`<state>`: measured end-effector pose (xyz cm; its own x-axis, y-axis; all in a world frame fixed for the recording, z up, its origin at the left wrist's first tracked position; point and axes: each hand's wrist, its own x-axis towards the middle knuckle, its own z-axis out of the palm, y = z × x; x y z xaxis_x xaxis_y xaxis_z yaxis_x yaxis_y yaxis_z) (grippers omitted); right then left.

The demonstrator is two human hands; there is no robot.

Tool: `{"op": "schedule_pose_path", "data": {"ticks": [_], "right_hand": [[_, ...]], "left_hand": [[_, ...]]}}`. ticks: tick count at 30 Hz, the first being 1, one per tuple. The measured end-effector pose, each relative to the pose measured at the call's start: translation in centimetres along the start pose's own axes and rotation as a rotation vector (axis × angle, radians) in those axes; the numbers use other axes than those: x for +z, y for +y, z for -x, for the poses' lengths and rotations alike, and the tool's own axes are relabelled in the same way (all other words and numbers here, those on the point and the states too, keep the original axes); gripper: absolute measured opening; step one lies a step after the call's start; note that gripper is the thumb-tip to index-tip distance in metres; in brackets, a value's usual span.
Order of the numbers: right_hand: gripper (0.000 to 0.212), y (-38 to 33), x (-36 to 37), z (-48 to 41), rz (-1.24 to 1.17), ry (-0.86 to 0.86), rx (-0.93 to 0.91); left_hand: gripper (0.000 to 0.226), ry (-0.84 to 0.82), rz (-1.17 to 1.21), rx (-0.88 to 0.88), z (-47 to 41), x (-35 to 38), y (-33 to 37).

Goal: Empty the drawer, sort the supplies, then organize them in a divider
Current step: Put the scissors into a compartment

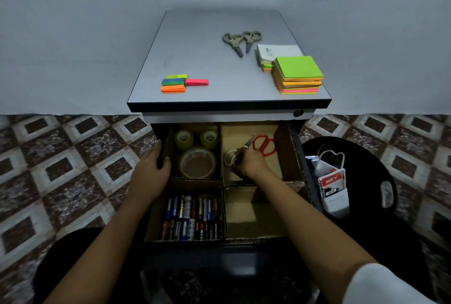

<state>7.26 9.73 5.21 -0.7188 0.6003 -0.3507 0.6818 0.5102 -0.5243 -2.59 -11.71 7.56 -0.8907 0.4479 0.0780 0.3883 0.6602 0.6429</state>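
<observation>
left hand (151, 165) grips the drawer (159, 132) side, prob steadying it, right hand (250, 163) holds white scissors (230, 157) in its back-right slot

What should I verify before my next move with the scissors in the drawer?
1. Right hand grips white-handled scissors: ok.
2. Left hand holds drawer edge: ok.
3. Blades closed: cannot tell.
4. Red-handled scissors apart from those blades: cannot tell.
5. All scissors in divider: not ok, two grey scissors lie on the cabinet top.
6. Front-right compartment free: ok.
</observation>
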Motion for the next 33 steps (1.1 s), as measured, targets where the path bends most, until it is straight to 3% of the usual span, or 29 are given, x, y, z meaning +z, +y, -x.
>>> {"op": "schedule_pose_path", "data": {"ticks": [10, 19, 28, 33], "right_hand": [[0.019, -0.8, -0.8, 0.6, 0.192, 0.120, -0.079], [0.011, -0.6, -0.7, 0.2, 0.116, 0.083, -0.037], [0.014, -0.2, -0.7, 0.2, 0.144, 0.033, -0.075], [0.018, 0.5, -2.3, 0.1, 0.159, 0.090, -0.170]], "left_hand": [[0.052, 0.012, -0.007, 0.007, 0.0, 0.0, 0.0], [0.052, 0.008, -0.009, 0.012, -0.1, 0.0, -0.2], [0.052, 0.001, -0.008, -0.005, 0.1, -0.1, 0.1], [0.051, -0.001, 0.004, -0.005, 0.1, -0.2, 0.2]]}}
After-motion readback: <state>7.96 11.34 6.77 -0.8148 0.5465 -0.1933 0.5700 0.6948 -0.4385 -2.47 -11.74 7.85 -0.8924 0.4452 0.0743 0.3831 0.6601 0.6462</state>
